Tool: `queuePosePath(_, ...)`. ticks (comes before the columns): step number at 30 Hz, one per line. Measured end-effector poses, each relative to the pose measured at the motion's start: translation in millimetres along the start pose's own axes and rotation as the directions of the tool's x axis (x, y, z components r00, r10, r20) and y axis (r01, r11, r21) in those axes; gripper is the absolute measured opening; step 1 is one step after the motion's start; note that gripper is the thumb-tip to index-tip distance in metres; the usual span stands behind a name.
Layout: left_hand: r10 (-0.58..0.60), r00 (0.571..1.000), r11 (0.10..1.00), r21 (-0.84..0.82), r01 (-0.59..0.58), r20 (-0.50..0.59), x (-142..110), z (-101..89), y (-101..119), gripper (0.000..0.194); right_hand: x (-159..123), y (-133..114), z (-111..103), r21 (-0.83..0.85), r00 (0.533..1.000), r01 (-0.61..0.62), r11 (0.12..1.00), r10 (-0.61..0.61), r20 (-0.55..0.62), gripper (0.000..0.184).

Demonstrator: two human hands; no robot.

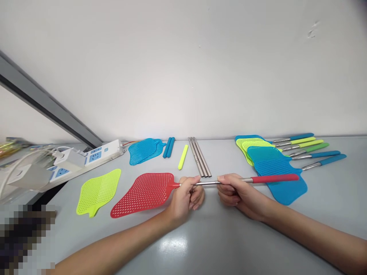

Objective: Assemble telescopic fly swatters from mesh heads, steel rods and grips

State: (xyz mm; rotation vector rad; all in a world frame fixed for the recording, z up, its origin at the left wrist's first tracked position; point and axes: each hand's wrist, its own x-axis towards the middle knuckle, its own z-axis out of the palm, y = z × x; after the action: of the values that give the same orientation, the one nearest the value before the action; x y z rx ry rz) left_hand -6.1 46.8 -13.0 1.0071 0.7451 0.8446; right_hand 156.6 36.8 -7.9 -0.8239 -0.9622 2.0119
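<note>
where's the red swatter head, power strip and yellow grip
red swatter head point(143, 193): head view, middle of the mesh
power strip point(110, 149): head view, white casing
yellow grip point(182, 157): head view, its middle

A red fly swatter head point(142, 194), a lime swatter head point(97, 191) and steel handle tubes point(200, 156) lie on a grey counter point(229, 244) beside a white power strip point(88, 162).

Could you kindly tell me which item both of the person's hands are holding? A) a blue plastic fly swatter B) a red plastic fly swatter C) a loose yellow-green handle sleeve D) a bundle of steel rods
B. The left hand and right hand both grip the steel shaft of the red plastic fly swatter.
</note>
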Motion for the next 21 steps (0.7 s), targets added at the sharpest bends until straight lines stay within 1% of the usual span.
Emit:
queuePosePath(4, -0.004, 0.999, 0.999, 0.05, 0.002, 0.035, -0.5, -0.9, -0.4, 0.052, -0.7, -1.3, -1.2, 0.012, 1.0, -0.016, 1.0, 0.016, 0.02, 0.037)
queuePosePath(7, 0.012, 0.999, 0.994, 0.109, -0.016, 0.041, -0.4, 0.7, -0.8, 0.055, -1.7, -2.5, -1.1, 0.021, 0.998, -0.044, 0.999, 0.043, 0.04, 0.038)
queuePosePath(11, 0.032, 0.999, 0.983, 0.178, -0.039, 0.044, -0.7, 2.7, -1.8, 0.058, -3.5, -0.1, 2.4, 0.001, 0.997, -0.026, 1.0, 0.026, 0.066, 0.04)
queuePosePath(13, 0.01, 0.997, 0.964, 0.263, -0.03, 0.075, -2.2, 3.0, -1.5, 0.057, -4.3, 3.7, 4.9, -0.022, 0.997, -0.004, 1.0, 0.006, 0.071, 0.041)
queuePosePath(17, -0.024, 0.989, 0.892, 0.45, -0.046, 0.147, -7.4, 3.6, 1.1, 0.053, -6.2, 12.5, 8.7, -0.052, 0.994, -0.001, 0.999, 0.006, 0.106, 0.041)
queuePosePath(19, -0.034, 0.987, 0.871, 0.489, -0.048, 0.158, -9.5, 4.1, 2.1, 0.053, -6.9, 15.1, 9.4, -0.08, 0.993, -0.005, 0.997, 0.015, 0.12, 0.042)
queuePosePath(21, -0.043, 0.988, 0.869, 0.493, -0.037, 0.149, -10.7, 4.7, 2.7, 0.054, -7.2, 15.9, 9.7, -0.132, 0.992, 0.006, 0.991, 0.011, 0.129, 0.045)
